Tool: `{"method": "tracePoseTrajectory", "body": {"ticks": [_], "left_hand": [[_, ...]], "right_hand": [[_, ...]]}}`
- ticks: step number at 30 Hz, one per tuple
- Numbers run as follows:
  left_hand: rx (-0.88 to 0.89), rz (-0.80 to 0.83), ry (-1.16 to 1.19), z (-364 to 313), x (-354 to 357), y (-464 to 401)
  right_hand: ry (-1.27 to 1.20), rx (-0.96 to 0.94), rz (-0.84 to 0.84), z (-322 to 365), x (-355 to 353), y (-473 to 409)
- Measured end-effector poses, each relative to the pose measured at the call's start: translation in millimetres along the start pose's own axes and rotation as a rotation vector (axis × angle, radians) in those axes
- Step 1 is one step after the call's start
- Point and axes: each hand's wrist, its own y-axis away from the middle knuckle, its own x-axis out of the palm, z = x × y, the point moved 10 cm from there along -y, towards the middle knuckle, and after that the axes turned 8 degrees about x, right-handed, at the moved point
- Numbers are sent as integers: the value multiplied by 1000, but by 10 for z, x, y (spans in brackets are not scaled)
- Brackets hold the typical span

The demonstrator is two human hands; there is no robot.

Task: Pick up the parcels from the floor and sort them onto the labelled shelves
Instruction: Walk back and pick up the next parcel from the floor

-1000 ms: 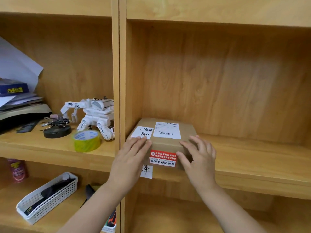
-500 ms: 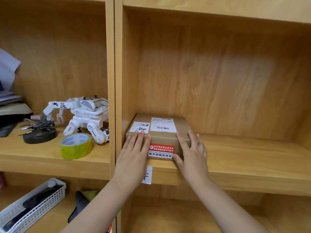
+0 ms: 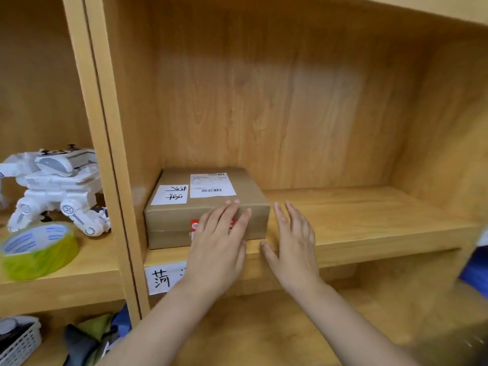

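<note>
A brown cardboard parcel with two white labels on top and a red sticker on its front lies at the left end of the wooden shelf. My left hand rests flat against the parcel's front face, fingers straight and covering most of the red sticker. My right hand hovers open just right of the parcel's front corner, over the shelf edge, holding nothing. A white handwritten shelf label is stuck on the shelf's front edge below the parcel, partly hidden by my left wrist.
In the left compartment stand a white toy robot and a yellow-green tape roll. A white basket and dark items sit on the lower left shelf. Something blue shows at the right edge.
The parcel has slid deeper into the shelf. My right hand has come off the parcel and drawn to its right; my left hand has shifted to the middle of its front. The view moved right.
</note>
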Motion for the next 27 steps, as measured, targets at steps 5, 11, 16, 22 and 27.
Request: {"method": "tracePoseTrajectory", "body": {"ticks": [5, 11, 16, 22, 27], "left_hand": [[190, -19, 180, -690, 355, -188], [391, 66, 417, -1839, 820, -276], [510, 200, 564, -2877, 1093, -184], [670, 286, 681, -4108, 1039, -19], [792, 309, 773, -5132, 714, 94]], "right_hand": [[107, 136, -40, -677, -283, 325], [286, 403, -61, -1688, -782, 1026], [432, 620, -48, -2385, -1356, 1784], [487, 852, -67, -2994, -2126, 2655], [522, 970, -102, -3418, -2823, 3334]]}}
